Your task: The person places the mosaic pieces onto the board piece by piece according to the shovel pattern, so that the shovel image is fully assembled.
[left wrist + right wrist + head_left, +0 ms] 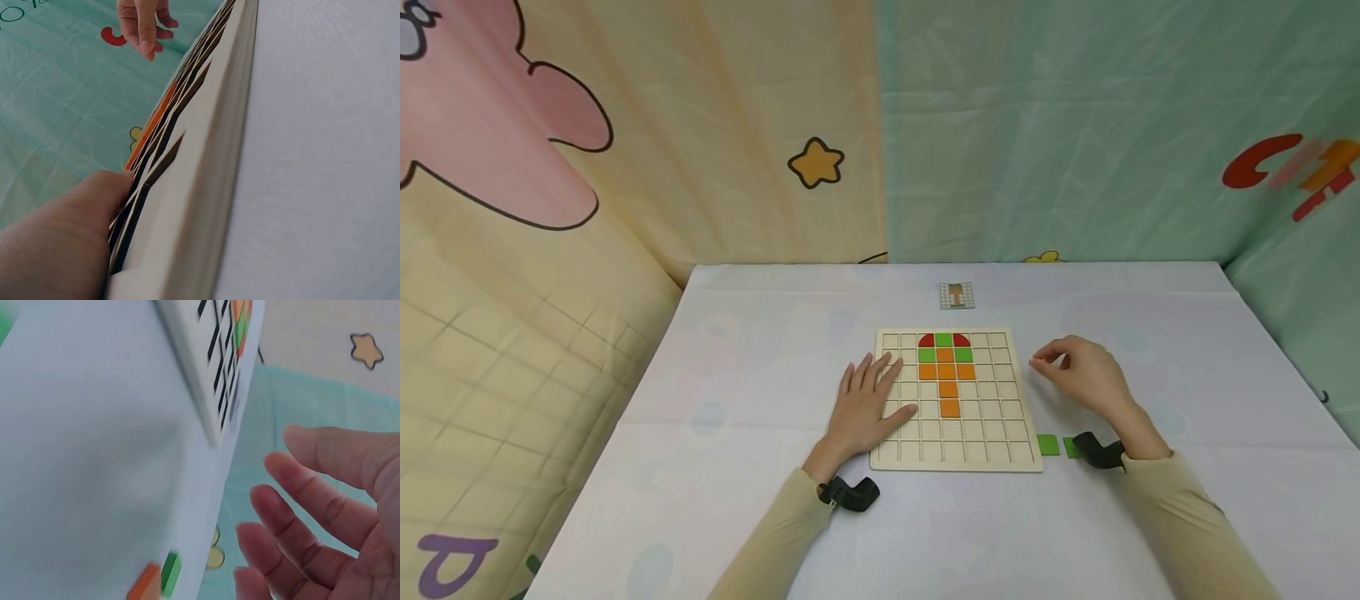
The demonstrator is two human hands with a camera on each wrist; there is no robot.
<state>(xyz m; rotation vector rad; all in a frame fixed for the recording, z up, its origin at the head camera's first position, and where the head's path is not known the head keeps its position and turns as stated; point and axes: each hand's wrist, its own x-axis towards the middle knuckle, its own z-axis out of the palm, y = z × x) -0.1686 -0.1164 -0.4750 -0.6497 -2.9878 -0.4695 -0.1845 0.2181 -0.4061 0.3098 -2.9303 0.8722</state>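
Note:
A pale wooden grid board (992,454) lies on the table. Red, green and orange tiles fill some of its cells, with orange squares (949,389) in a column down the middle. My left hand (867,408) rests with spread fingers on the board's left side. In the left wrist view, its thumb (103,194) lies along the board edge. Beyond the board's right edge hovers my right hand (1082,371), fingers loosely bent. The right wrist view shows nothing between thumb and fingers. Below that hand are two green squares (1048,445), one partly covered by the wrist camera.
A small pattern card (957,295) lies behind the board, near the table's far edge. In the right wrist view, an orange piece (145,584) and a green piece (170,574) sit on the white cloth. Printed curtains (1075,167) hang behind the table.

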